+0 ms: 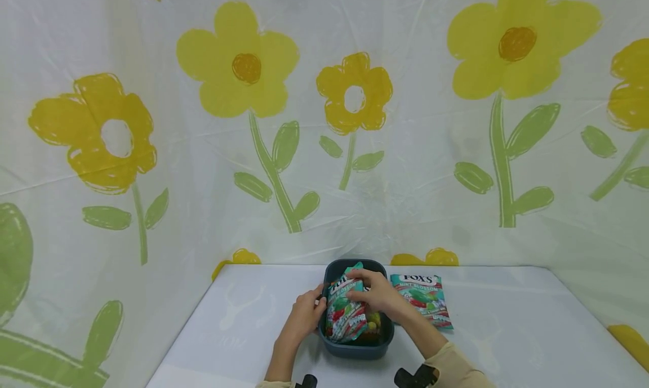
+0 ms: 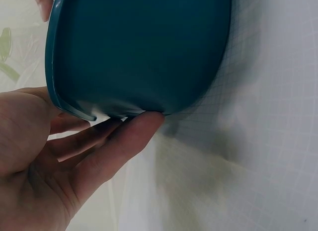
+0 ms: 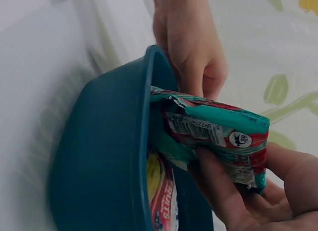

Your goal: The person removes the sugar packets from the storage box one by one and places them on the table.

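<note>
A teal plastic box [image 1: 355, 351] stands on the table, holding several packets. My left hand [image 1: 304, 313] grips its left wall, with a finger against the outside in the left wrist view. Over the box, my right hand [image 1: 377, 292] pinches a green and red Fox's candy bag [image 1: 345, 315]. This bag tilts up out of the opening, and its barcode side shows in the right wrist view. Underneath lies a packet with fruit pictures [image 3: 161, 191], partly hidden by the bag and the box wall.
Another Fox's candy bag [image 1: 423, 298] lies flat on the white table [image 1: 243, 326], just right of the box. A white curtain [image 1: 405, 168] with yellow flowers hangs behind and around the table.
</note>
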A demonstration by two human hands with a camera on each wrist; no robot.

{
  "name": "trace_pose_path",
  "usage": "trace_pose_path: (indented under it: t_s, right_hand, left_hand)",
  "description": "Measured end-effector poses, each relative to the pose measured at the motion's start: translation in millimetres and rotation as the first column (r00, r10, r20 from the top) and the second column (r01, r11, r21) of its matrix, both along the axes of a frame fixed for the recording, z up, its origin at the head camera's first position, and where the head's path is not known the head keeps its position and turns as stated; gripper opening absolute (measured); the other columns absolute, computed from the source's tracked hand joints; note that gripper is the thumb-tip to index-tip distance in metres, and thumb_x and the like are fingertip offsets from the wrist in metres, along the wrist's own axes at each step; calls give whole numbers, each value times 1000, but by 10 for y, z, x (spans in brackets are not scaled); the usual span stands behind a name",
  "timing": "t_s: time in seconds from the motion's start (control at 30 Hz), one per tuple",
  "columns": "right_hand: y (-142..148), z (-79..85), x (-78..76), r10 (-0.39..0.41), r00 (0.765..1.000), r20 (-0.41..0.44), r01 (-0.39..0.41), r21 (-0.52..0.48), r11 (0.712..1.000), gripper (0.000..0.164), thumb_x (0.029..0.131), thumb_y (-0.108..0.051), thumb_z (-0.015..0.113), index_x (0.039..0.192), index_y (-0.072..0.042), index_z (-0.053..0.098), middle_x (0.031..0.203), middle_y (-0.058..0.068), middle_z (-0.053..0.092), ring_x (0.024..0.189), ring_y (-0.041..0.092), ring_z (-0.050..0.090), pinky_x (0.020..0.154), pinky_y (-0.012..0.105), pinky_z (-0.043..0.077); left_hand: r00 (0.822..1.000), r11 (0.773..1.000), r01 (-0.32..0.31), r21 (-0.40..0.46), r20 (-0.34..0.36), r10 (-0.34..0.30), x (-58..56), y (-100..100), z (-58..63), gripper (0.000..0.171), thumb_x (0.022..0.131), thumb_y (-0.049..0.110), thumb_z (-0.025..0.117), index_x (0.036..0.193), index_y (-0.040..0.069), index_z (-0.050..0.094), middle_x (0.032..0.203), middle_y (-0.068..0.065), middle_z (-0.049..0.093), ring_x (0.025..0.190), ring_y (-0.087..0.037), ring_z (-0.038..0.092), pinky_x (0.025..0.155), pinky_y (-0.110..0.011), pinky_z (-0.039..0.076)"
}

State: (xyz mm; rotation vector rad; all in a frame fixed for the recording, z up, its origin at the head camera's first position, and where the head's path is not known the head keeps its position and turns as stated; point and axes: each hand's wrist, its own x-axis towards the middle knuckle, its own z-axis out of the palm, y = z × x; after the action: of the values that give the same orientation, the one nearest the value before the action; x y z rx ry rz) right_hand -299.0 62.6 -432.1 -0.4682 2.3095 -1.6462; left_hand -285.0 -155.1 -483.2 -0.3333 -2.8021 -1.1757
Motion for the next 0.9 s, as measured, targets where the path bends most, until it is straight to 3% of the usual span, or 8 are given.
trace_pose_path:
  t_s: [0.2,0.47,0.7,0.9]
  right_hand:
    - [29,-3,-30,-14,997,80,21,-81,997,51,90,-21,71,137,-8,54,127,19,62,87,19,66,74,40,62]
    - [80,-91,-56,-20,983,181,54,-181,982,58,90,-26,72,141,-9,51,131,17,61,93,19,67,83,44,60]
    - [135,-103,-64,-32,967,254,98,-253,963,59,90,-24,71,142,-8,50,128,14,63,88,19,67,79,37,61]
    - [175,-133,-80,-12,961,276,100,-306,947,59,90,-23,71,143,-8,48,129,15,62,89,20,69,80,38,61]
  left_hand:
    - [1000,1000,-10,3,-2,10,8,5,-4,46,100,17,53,142,-3,48,119,-17,67,84,-14,64,66,-28,56]
    - [1000,1000,9,12,-15,-9,7,-7,-21,47,100,15,52,142,-6,46,123,-23,65,89,-21,69,61,-24,56]
    - [1000,1000,1,24,-9,-1,15,0,-15,47,100,16,53,142,-5,47,123,-23,64,87,-21,69,57,-23,55]
    - [1000,999,-3,43,12,3,18,1,-13,47,101,16,52,143,-3,47,124,-24,64,85,-19,67,50,-21,53]
